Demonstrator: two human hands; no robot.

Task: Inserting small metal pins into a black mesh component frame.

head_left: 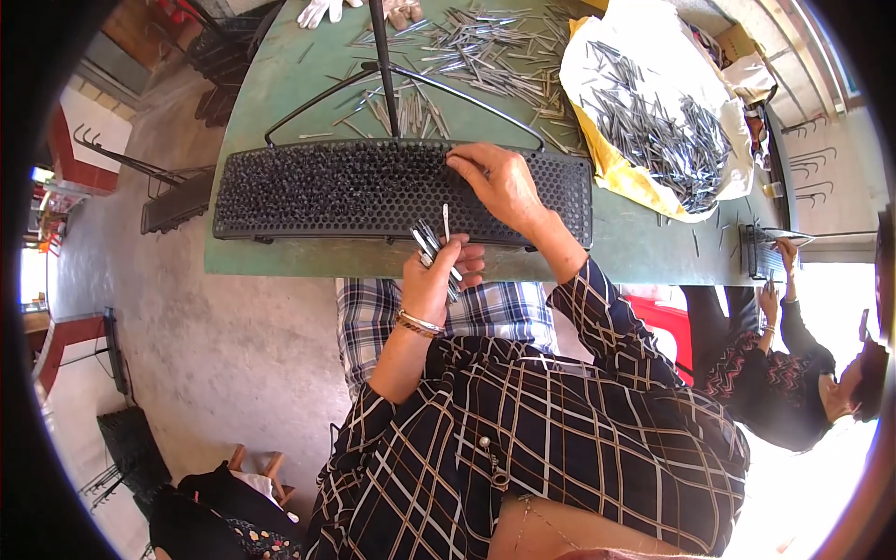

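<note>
A long black perforated rack point(425, 217) lies along the table's near edge, with a wire hanging frame point(322, 96) rising behind it. Dark tips stand close together in the holes of its left and middle part, while bare holes show toward the right. My left hand point(431, 280) is closed around a bundle of slim metal pieces point(427, 241) just in front of the rack; one lighter piece sticks up by the thumb. My right hand point(504, 187) reaches over the rack from the right. Its fingers pinch together at the holes, and what they hold is hidden.
Loose slim metal pieces lie scattered across the green table point(271, 98) behind the rack. A white and yellow sack point(597, 140) holding many more sits at the right. White gloves point(322, 11) lie at the far edge. Another person point(784, 373) works at a similar rack at far right.
</note>
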